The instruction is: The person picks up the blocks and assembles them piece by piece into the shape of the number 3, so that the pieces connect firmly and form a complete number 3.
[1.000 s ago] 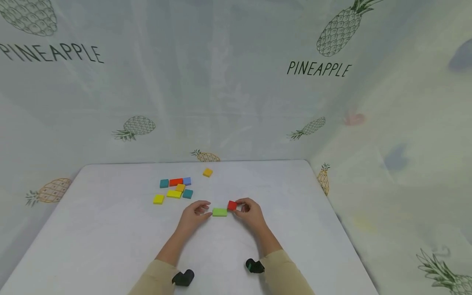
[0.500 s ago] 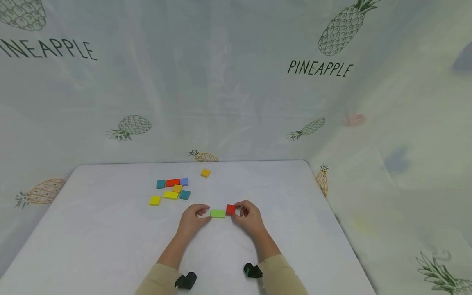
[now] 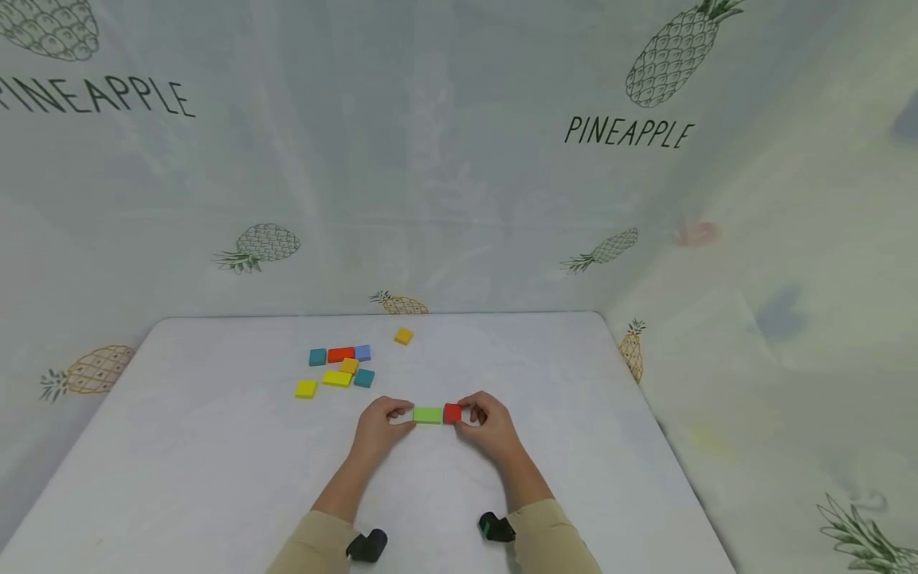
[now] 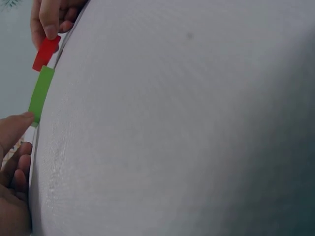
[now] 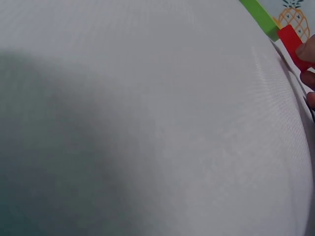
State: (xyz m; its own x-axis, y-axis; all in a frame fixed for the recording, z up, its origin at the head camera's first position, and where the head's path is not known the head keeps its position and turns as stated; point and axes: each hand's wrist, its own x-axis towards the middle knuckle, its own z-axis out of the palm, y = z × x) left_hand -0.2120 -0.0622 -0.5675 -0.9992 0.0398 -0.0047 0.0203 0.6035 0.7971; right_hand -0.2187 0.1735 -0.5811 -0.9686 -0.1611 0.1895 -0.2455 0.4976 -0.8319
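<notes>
A light green rectangular block [image 3: 427,415] lies on the white table, its long side running left to right. My left hand [image 3: 376,430] pinches its left end between thumb and index finger; in the left wrist view the thumb presses on the green block [image 4: 41,93]. Just right of it, a small red block [image 3: 452,413] is pinched at its right side by my right hand [image 3: 491,426]. The two blocks stand nearly in line, with a very narrow gap or contact between them. In the right wrist view the red block [image 5: 292,46] sits close to the green block's end [image 5: 263,19].
Farther back on the left lie loose blocks: two teal [image 3: 318,357] [image 3: 364,378], a longer red one [image 3: 340,354], a blue one [image 3: 362,352], yellow ones [image 3: 337,378] [image 3: 306,389] and orange ones [image 3: 349,365] [image 3: 404,336]. A pineapple-print curtain [image 3: 445,199] hangs behind the table [image 3: 215,478].
My right hand has brought the red block nearer to me, level with the green block's right end. My left thumb and index finger have come onto the green block's left end.
</notes>
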